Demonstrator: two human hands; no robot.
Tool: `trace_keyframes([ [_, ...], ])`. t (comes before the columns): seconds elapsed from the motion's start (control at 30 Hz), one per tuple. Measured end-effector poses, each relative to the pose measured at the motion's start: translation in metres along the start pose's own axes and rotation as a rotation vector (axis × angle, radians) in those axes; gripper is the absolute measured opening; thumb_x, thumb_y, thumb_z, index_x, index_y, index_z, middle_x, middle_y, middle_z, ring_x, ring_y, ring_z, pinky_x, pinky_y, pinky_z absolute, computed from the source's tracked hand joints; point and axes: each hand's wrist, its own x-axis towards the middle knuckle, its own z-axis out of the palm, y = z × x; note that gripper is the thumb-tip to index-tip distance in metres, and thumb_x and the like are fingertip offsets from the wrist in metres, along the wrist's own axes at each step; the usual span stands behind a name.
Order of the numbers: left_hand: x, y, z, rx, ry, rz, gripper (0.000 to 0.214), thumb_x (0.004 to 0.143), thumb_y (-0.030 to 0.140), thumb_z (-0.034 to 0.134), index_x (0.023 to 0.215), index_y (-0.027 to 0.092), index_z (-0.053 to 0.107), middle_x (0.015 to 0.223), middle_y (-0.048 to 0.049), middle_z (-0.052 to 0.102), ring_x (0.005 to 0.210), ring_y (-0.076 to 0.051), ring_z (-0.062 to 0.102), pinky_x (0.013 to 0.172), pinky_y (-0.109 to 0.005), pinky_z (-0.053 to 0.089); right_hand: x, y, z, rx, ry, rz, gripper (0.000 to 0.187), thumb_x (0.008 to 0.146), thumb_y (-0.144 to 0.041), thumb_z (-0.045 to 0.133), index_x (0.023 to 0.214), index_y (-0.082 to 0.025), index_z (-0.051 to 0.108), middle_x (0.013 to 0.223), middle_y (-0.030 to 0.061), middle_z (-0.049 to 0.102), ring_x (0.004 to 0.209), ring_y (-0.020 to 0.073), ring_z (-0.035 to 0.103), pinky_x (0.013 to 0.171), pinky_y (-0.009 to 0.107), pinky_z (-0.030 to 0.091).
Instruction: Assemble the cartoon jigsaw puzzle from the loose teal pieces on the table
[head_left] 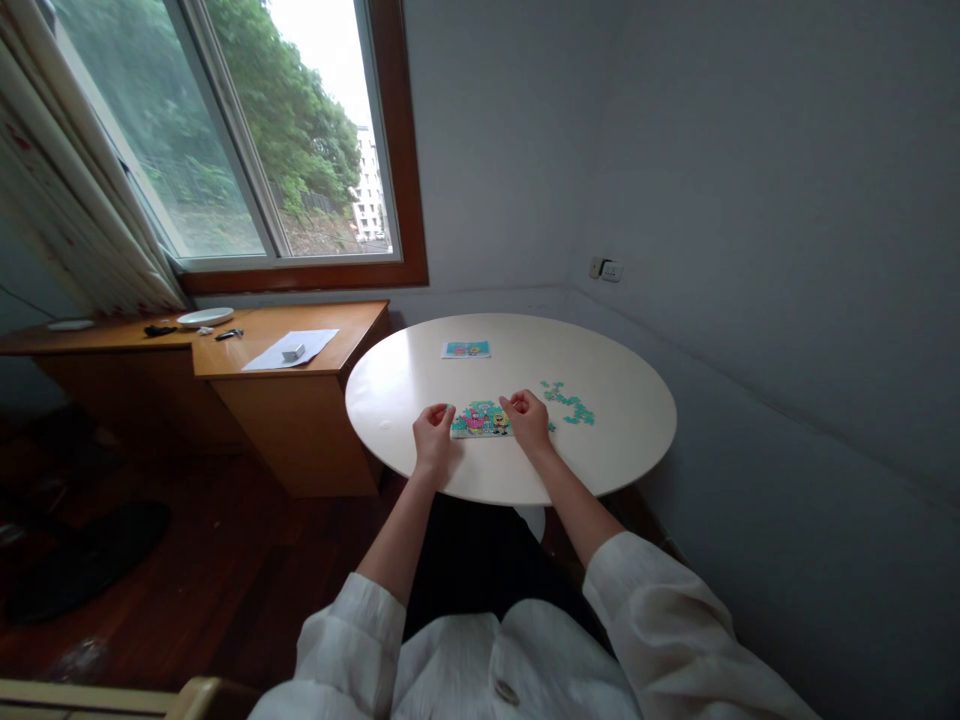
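Curled hands (433, 437) at a SpongeBob puzzle (480, 422), grip unclear; any print illegible.

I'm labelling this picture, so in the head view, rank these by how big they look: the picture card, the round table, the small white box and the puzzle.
Largest to smallest:
round table
puzzle
picture card
small white box
The picture card lies farther off than the puzzle, so that's apparent size only.
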Motion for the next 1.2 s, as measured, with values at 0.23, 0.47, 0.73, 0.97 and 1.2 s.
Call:
trace_keyframes([
  [0.23,0.001,-0.002,0.000,0.000,0.011,0.007,0.022,0.067,0.026,0.067,0.084,0.013,0.061,0.078,-0.0067,0.064,0.078,-0.017,0.060,0.077,-0.031,0.044,0.003,0.006,0.001,-0.036,0.046,0.026,0.021,0.070,-0.042,0.049,0.067,-0.021,0.046,0.051,-0.0040,0.045,0.048,0.0122,0.040,0.049,0.026,0.032],
  [0.47,-0.001,0.000,-0.001,0.016,-0.021,-0.004,0.029,0.067,0.023,0.064,0.094,0.016,0.056,0.070,-0.0026,0.062,0.076,-0.017,0.061,0.069,-0.027,0.043,0.008,0.018,0.003,-0.078,0.087,0.047,0.014,0.077,-0.036,0.039,0.073,-0.024,0.037,0.058,-0.0024,0.047,0.054,0.0154,0.045,0.055,0.028,0.035],
  [0.73,0.000,-0.002,0.000,0.004,-0.034,0.005,0.021,0.069,0.016,0.057,0.090,0.018,0.055,0.065,0.0002,0.059,0.081,-0.017,0.063,0.071,-0.026,0.042,0.009,0.021,0.005,-0.100,0.101,0.044,0.011,0.080,-0.033,0.036,0.074,-0.024,0.034,0.059,-0.0034,0.046,0.056,0.0154,0.046,0.058,0.028,0.036],
  [0.97,0.001,-0.002,-0.001,0.011,-0.038,0.009,0.019,0.069,0.017,0.058,0.088,0.019,0.056,0.068,-0.0018,0.059,0.084,-0.019,0.063,0.069,-0.027,0.043,0.008,0.018,0.003,-0.083,0.105,0.048,0.012,0.078,-0.035,0.038,0.075,-0.023,0.037,0.061,-0.0028,0.046,0.057,0.0158,0.047,0.058,0.028,0.036],
  [1.2,-0.001,0.000,-0.001,0.023,-0.040,0.003,0.019,0.071,0.014,0.055,0.090,0.019,0.056,0.071,-0.0031,0.060,0.086,-0.019,0.063,0.071,-0.028,0.044,0.009,0.020,0.004,-0.088,0.127,0.031,0.013,0.078,-0.036,0.039,0.076,-0.023,0.038,0.062,-0.0022,0.047,0.058,0.0157,0.048,0.059,0.029,0.038],
])
